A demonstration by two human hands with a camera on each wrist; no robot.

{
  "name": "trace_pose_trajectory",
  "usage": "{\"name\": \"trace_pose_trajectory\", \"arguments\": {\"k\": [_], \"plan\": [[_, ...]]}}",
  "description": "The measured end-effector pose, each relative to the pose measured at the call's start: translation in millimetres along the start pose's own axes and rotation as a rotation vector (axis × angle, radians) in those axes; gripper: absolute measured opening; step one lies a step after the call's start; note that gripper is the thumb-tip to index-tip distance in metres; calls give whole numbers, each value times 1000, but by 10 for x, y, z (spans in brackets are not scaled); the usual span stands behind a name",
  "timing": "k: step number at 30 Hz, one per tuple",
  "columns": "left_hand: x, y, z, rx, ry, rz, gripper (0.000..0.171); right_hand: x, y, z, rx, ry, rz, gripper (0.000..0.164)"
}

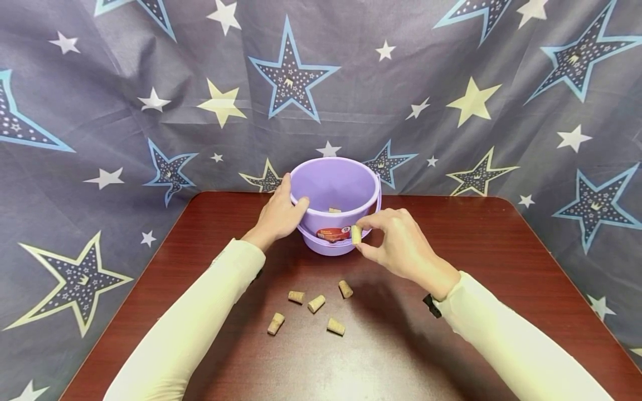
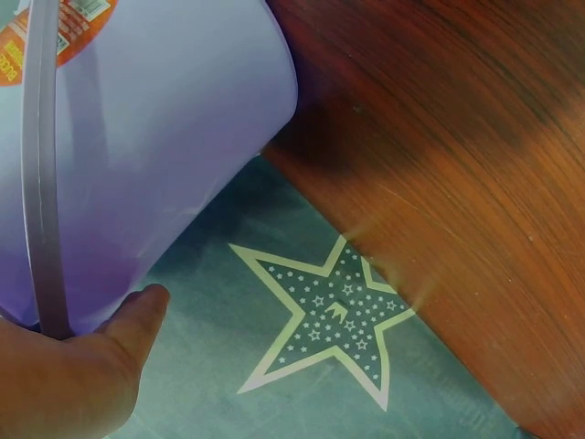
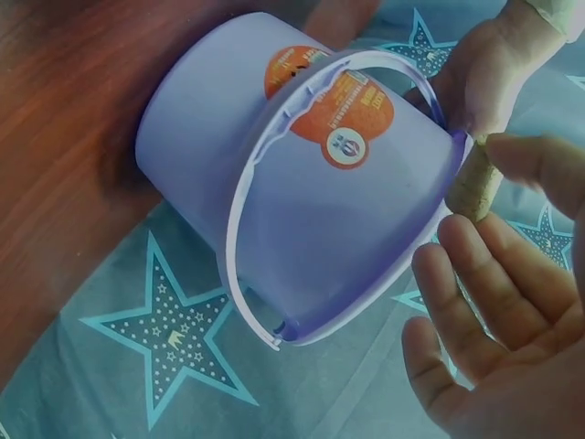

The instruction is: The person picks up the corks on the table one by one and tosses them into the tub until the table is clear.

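A lavender plastic bucket (image 1: 328, 223) stands at the back of the table, its handle hanging down in front. My left hand (image 1: 282, 214) holds its left rim, the thumb near the edge; part of those fingers is hidden in the left wrist view. In front of the bucket's right side, my right hand (image 1: 401, 245) pinches a cork (image 1: 356, 234) between thumb and fingertips. The right wrist view shows this cork (image 3: 473, 186) upright near the bucket's rim. At least one cork (image 1: 334, 210) lies inside the bucket.
Several loose corks lie on the dark red-brown table (image 1: 501, 334) in front of the bucket, including one cork (image 1: 345, 289) nearest it and another cork (image 1: 276, 323) at the left. A grey star-patterned cloth (image 1: 351, 100) hangs behind and beside the table.
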State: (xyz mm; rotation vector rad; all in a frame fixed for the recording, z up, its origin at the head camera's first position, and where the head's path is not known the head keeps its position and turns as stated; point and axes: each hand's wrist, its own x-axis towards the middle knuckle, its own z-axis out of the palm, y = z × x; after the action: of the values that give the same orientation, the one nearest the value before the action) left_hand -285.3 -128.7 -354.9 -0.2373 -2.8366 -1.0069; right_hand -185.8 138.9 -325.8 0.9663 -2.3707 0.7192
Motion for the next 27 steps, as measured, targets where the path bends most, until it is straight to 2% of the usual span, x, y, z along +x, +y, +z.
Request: {"name": "trace_pose_trajectory", "arguments": {"k": [8, 15, 21, 27], "plan": [[-1, 4, -4, 4, -4, -3, 89, 107, 2, -39, 31, 30, 8, 22], [2, 4, -2, 2, -5, 0, 88, 166, 3, -21, 4, 82, 31, 13], [-1, 1, 3, 3, -4, 2, 88, 221, 23, 2, -24, 157, 44, 18], [4, -9, 5, 7, -3, 3, 88, 287, 80, 24, -19, 184, 57, 13]]}}
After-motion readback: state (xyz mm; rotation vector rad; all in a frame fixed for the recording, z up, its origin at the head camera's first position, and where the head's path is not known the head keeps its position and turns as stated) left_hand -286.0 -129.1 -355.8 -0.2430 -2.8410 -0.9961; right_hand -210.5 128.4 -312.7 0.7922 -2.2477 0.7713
